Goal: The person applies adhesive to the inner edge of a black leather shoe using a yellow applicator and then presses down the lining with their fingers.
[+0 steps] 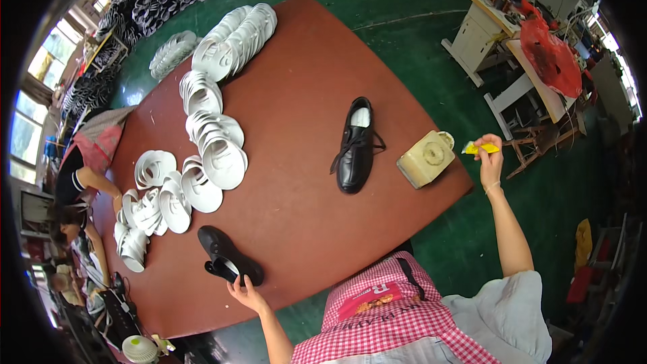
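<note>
At the near edge of the table, my left hand (pixel 248 294) has its fingers on the heel end of a black shoe (pixel 226 253), pinching the rim of its opening. The shoe lies with its toe pointing away and to the left. Raised past the table's right corner, my right hand (pixel 490 156) is closed around a small yellow tool (pixel 479 149) with a pale tip; its exact kind is too small to make out. A second black shoe (pixel 356 148), with laces and a white insole, stands toe toward me. Beside it lies a yellowish square plastic container (pixel 426 158).
Rows of white curved pieces (pixel 222 155) fill the left part of the red-brown table (pixel 303 81). A co-worker's arm (pixel 100 182) reaches in at the left edge. Sewing machine tables (pixel 485 34) and a red bag (pixel 549 54) stand beyond, right. A small fan (pixel 139 348) sits lower left.
</note>
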`<state>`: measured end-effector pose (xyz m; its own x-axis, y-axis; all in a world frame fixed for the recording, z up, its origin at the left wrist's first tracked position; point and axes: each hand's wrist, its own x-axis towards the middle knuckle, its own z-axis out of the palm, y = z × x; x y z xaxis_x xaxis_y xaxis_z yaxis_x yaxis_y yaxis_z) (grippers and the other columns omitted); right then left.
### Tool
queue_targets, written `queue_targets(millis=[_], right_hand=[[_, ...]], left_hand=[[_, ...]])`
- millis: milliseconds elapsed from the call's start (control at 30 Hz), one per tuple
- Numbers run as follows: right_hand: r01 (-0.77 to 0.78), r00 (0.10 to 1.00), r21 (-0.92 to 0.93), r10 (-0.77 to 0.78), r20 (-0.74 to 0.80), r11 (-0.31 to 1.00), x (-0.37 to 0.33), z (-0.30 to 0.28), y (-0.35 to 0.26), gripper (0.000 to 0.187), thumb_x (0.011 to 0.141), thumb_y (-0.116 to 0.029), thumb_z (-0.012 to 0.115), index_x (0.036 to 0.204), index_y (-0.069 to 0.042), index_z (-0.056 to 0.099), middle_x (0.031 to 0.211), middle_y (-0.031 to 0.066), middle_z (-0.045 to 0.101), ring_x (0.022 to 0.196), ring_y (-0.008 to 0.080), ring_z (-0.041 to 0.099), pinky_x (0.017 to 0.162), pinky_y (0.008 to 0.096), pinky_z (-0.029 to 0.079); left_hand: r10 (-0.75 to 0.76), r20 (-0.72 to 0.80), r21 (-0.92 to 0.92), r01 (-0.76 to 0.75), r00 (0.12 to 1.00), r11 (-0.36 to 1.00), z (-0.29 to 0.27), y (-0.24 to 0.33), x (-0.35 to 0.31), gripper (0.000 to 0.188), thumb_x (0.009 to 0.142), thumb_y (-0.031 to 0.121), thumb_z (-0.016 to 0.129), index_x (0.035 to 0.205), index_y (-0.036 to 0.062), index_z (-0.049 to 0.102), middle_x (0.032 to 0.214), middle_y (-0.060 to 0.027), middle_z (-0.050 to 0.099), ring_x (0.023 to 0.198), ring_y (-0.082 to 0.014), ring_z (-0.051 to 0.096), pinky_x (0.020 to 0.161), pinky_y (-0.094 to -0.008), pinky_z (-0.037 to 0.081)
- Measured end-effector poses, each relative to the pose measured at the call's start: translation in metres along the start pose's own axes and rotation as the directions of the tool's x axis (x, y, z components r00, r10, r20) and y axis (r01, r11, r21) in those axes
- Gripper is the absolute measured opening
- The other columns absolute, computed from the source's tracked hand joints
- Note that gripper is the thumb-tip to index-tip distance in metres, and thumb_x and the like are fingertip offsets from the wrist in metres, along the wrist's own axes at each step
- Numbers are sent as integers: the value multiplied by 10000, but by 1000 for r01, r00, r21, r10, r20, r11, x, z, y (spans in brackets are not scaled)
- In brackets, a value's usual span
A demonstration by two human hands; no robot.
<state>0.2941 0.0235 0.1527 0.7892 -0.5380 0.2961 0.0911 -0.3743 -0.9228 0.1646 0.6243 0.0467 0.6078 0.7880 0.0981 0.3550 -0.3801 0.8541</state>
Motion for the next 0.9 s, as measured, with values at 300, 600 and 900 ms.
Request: queue_targets(millis=[300,600,900], right_hand=[[-180,711,-146,231,664,973,85,19,67,200,775,2,433,947,-53,519,933,48,593,871,124,566,738,255,470],[-288,314,-37,131,940,957,143,32,120,278,715,61,417,954,-41,516,959,67,598,935,171,568,885,291,434],[-208,395,-222,290,872,952,171,8,164,683,835,-188,701,1394,-59,331,1155,93,528,869,122,570,804,267,464]], left_hand=[[-79,196,195,40,977,980,39,28,-82,518,742,98,718,1226,79,534,1493,-201,182,1351,-359,266,1095,-438,244],[-9,111,386,-35,994,922,38,70,-144,598,745,85,690,1304,108,480,1515,-193,126,1360,-375,225,1111,-455,219],[148,312,478,-289,939,829,53,97,-175,639,711,19,676,1304,62,443,1482,-210,226,1367,-393,223,1114,-469,210]])
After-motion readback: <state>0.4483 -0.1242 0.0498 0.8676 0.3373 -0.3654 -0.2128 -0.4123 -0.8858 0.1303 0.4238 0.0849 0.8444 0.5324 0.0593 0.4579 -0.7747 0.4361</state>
